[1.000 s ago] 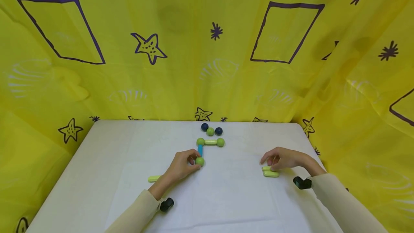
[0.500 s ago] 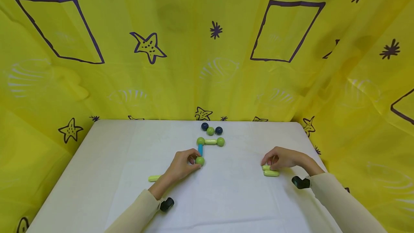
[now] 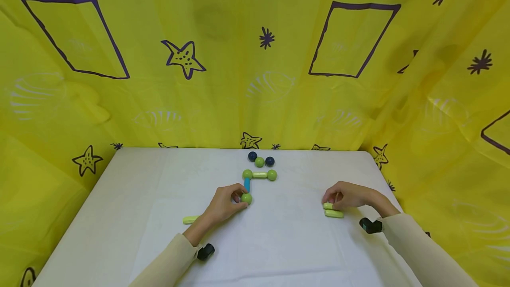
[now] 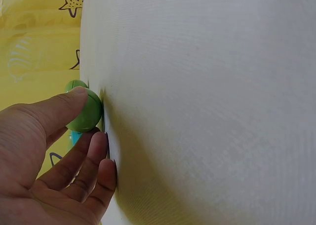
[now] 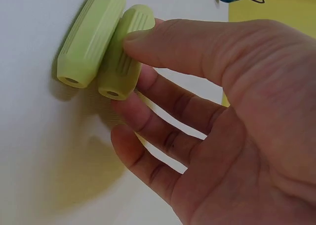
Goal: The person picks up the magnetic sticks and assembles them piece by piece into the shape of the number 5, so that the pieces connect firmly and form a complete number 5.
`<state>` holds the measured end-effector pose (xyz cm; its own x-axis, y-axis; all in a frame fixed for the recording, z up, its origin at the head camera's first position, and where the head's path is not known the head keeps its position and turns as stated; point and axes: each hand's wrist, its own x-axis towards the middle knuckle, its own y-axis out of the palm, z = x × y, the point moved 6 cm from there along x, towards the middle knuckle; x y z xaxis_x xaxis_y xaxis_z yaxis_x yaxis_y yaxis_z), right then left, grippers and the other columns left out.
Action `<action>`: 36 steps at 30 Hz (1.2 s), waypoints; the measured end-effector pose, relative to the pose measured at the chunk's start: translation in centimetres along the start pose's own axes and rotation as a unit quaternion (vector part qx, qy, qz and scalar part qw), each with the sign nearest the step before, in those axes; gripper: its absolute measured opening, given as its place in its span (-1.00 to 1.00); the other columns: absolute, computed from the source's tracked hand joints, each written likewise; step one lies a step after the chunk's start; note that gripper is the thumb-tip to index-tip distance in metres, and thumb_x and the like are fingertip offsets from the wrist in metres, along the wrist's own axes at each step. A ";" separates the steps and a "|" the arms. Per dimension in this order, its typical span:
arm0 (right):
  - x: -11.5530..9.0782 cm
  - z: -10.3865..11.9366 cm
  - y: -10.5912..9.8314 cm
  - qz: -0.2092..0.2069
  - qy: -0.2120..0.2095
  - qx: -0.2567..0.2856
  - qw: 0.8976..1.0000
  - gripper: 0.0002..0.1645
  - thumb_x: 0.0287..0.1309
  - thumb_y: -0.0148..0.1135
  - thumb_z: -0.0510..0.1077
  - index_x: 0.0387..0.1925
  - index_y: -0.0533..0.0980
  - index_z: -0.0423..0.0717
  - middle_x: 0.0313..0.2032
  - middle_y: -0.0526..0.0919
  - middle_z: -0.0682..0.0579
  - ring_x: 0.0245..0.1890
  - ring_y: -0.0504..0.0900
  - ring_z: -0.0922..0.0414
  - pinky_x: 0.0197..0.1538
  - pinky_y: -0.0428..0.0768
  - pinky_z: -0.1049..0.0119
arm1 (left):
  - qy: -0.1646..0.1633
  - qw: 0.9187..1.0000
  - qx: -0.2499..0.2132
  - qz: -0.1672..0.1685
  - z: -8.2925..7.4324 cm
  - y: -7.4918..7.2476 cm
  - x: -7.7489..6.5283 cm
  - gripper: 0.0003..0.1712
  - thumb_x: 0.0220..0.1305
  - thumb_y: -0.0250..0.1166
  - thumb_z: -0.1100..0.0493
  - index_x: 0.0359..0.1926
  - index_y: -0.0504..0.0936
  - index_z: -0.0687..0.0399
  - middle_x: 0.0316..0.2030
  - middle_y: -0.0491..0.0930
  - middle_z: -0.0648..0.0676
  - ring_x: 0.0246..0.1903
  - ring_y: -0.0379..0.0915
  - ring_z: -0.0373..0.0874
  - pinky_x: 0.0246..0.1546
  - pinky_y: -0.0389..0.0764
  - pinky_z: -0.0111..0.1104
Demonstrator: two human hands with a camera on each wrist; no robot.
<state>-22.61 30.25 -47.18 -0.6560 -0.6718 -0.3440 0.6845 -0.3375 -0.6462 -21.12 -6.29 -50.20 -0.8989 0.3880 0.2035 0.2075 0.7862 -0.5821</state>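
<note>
My left hand [image 3: 223,203] pinches a green ball [image 3: 246,199] between thumb and fingers. That ball sits at the near end of a blue rod [image 3: 247,185]. At the rod's far end is a second green ball [image 3: 247,174], from which a light-green rod [image 3: 260,175] runs right to a third green ball [image 3: 272,175]. On the right side, my right hand [image 3: 350,195] pinches a ridged light-green rod [image 5: 126,52], thumb on top and fingers beneath. Right beside it lies another light-green rod [image 5: 91,37], with a hole visible in its end.
Behind the joined pieces lie two dark blue balls [image 3: 253,157] and a loose green ball [image 3: 260,162]. One more light-green rod [image 3: 190,220] lies left of my left forearm. A yellow patterned curtain [image 3: 223,101] borders the white table [image 3: 279,242].
The right hand's fingers have closed in on the nearer-to-palm light-green rod, after hovering slightly spread over it. My left hand stays at the green ball.
</note>
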 end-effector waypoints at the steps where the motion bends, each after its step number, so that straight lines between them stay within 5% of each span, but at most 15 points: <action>1: 0.0 0.1 -0.1 0.000 -0.002 -0.002 1.000 -0.77 0.24 0.32 -0.33 -0.08 0.70 -0.12 -0.28 0.65 0.07 -0.30 0.53 0.17 -0.18 0.53 0.35 | 0.000 1.000 0.000 0.000 0.0 0.0 0.0 -0.70 0.13 0.55 0.31 -0.11 0.69 0.10 -0.32 0.68 -0.02 -0.37 0.56 -0.12 -0.31 0.53 -0.40; 25: 1.3 3.6 -1.7 -0.065 -0.052 0.049 0.995 -0.77 0.34 0.33 -0.25 0.01 0.64 -0.09 -0.13 0.76 -0.17 -0.14 0.72 0.08 -0.01 0.63 0.26 | -0.001 1.000 -0.001 0.004 0.2 0.1 0.1 -0.69 0.13 0.55 0.32 -0.10 0.69 0.11 -0.32 0.68 -0.01 -0.37 0.56 -0.15 -0.30 0.54 -0.41; 36: 2.9 5.7 -1.1 -0.060 -0.072 0.045 0.995 -0.80 0.35 0.32 -0.23 -0.02 0.66 -0.06 -0.17 0.73 0.01 -0.16 0.67 0.07 -0.04 0.62 0.22 | -0.002 1.000 0.001 0.003 0.1 0.0 0.0 -0.69 0.14 0.54 0.31 -0.09 0.69 0.11 -0.32 0.67 -0.02 -0.37 0.54 -0.18 -0.30 0.53 -0.40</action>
<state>-23.43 24.96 -43.59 -0.6875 -0.7076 -0.1631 0.6337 -0.4749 -0.6106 -21.16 -6.34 -50.33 -0.8989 0.3914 0.1968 0.2127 0.7826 -0.5850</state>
